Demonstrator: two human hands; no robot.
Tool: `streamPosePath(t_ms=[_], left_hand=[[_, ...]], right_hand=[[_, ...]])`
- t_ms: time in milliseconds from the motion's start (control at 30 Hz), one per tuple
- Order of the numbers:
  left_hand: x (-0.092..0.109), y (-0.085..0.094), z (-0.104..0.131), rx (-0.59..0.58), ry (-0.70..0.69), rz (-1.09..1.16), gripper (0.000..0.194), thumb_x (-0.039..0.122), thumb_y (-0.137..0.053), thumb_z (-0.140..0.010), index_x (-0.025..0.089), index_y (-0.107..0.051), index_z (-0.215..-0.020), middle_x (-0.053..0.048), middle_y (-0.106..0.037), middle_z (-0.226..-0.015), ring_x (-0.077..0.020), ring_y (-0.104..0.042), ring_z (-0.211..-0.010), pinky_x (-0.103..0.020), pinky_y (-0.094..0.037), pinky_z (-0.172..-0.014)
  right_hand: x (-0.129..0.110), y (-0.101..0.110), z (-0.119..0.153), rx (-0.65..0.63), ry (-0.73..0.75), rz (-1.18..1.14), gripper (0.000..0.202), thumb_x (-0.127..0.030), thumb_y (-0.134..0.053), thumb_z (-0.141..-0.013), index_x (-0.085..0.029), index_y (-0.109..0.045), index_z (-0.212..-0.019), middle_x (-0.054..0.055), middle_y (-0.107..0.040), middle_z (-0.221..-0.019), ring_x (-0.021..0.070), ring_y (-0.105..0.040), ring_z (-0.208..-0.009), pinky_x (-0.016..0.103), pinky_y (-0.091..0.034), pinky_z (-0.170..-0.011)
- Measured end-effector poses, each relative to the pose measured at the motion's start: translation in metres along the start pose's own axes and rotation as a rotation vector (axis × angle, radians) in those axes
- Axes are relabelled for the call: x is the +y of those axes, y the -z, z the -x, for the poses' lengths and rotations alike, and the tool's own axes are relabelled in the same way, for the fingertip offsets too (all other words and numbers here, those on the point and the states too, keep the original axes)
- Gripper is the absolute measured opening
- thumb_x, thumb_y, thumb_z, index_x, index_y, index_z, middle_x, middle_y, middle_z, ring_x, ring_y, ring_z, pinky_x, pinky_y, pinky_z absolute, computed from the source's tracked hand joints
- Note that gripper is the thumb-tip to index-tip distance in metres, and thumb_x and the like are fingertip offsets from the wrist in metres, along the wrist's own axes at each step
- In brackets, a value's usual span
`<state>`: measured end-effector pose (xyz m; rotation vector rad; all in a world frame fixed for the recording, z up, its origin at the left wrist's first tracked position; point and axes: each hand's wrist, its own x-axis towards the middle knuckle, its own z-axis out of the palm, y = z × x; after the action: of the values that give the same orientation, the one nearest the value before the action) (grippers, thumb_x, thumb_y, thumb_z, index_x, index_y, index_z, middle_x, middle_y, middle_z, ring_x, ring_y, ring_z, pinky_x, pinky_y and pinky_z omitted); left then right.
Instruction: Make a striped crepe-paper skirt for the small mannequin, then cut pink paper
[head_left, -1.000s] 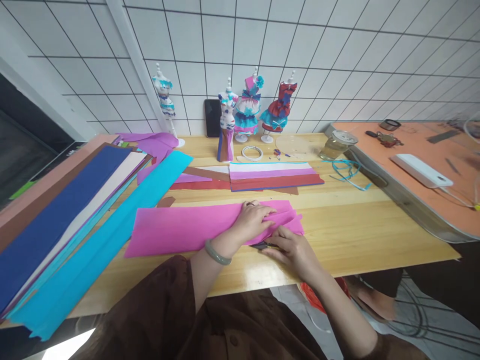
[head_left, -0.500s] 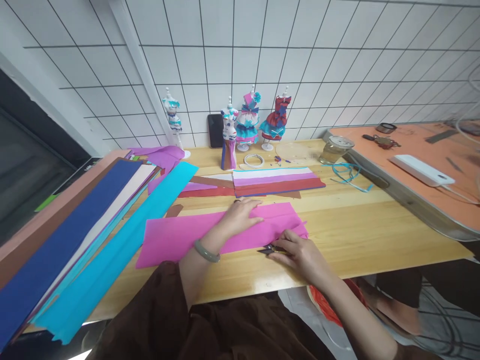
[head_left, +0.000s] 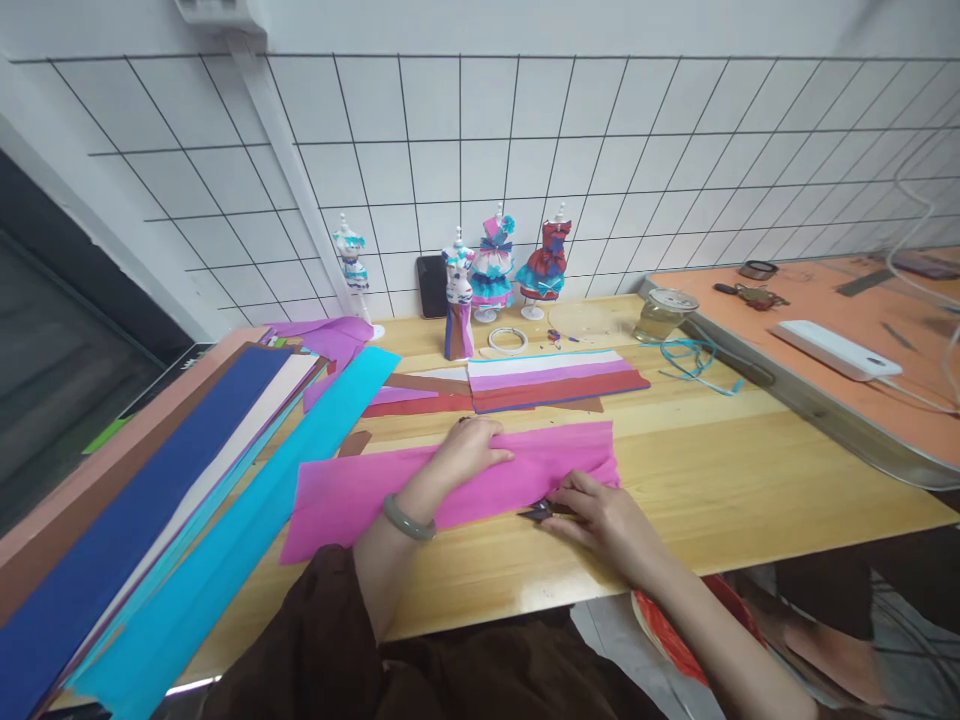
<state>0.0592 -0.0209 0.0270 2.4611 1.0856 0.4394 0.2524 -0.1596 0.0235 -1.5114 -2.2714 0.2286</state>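
Note:
A long pink crepe sheet lies across the wooden table in front of me. My left hand rests on its middle, fingers apart and bent, palm down, with a grey-green bangle on the wrist. At the sheet's right part, near its front edge, my right hand is closed round small dark scissors, whose tip points left. The fingertips of that hand also touch the paper, which is wrinkled there.
Long paper strips, blue and turquoise among them, fan out at the left. Behind lie layered strips, a tape roll and several small dressed mannequins. A glass jar stands back right beside an orange-topped table.
The view has tilted up, so the table sits lower in it. The pink sheet's right end lies flatter, with its far corner spread out to the right.

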Motion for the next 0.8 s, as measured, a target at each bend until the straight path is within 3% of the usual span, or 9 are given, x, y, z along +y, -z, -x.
streamPosePath(t_ms=[233, 500, 633, 700, 800], left_hand=[[-0.018, 0.027, -0.011, 0.058, 0.062, 0.081, 0.023, 0.040, -0.060, -0.075, 0.017, -0.057, -0.072, 0.000, -0.062, -0.074, -0.0155, -0.055, -0.068, -0.024, -0.036, -0.058], [-0.039, 0.020, -0.027, 0.142, 0.077, 0.058, 0.019, 0.033, -0.057, -0.079, 0.017, -0.062, -0.088, -0.004, -0.066, -0.086, -0.0190, -0.059, -0.082, -0.029, -0.044, -0.072], [-0.039, 0.025, -0.019, 0.233, 0.084, -0.015, 0.045, 0.029, -0.059, -0.079, 0.016, -0.049, -0.121, -0.010, -0.059, -0.110, -0.0252, -0.051, -0.105, -0.041, -0.040, -0.091], [-0.036, 0.029, -0.008, 0.233, 0.028, -0.047, 0.054, 0.031, -0.057, -0.081, 0.018, -0.040, -0.130, -0.010, -0.053, -0.122, -0.0252, -0.044, -0.116, -0.042, -0.035, -0.098], [-0.033, 0.032, 0.013, 0.124, -0.163, -0.121, 0.047, 0.034, -0.046, -0.088, 0.020, -0.039, -0.132, -0.008, -0.050, -0.129, -0.0217, -0.038, -0.123, -0.039, -0.032, -0.103]], right_hand=[[0.013, 0.011, -0.038, -0.030, 0.074, 0.008, 0.032, -0.043, -0.049, -0.087, -0.020, -0.066, -0.099, 0.007, -0.060, -0.088, 0.0153, -0.061, -0.071, 0.026, -0.045, -0.065], [0.047, 0.006, -0.079, -0.057, 0.113, -0.008, 0.037, -0.051, -0.054, -0.081, -0.021, -0.068, -0.098, 0.007, -0.062, -0.086, 0.0155, -0.061, -0.072, 0.025, -0.043, -0.063], [0.051, 0.005, -0.087, -0.094, 0.115, -0.023, 0.037, -0.051, -0.055, -0.081, -0.020, -0.068, -0.097, 0.008, -0.062, -0.089, 0.0167, -0.061, -0.075, 0.026, -0.043, -0.066], [0.052, 0.005, -0.089, -0.118, 0.114, -0.028, 0.037, -0.050, -0.055, -0.081, -0.019, -0.068, -0.097, 0.008, -0.062, -0.090, 0.0172, -0.061, -0.076, 0.026, -0.043, -0.066], [0.055, 0.005, -0.090, -0.154, 0.124, -0.063, 0.036, -0.049, -0.055, -0.082, -0.019, -0.068, -0.097, 0.008, -0.062, -0.092, 0.0179, -0.061, -0.080, 0.027, -0.043, -0.069]])
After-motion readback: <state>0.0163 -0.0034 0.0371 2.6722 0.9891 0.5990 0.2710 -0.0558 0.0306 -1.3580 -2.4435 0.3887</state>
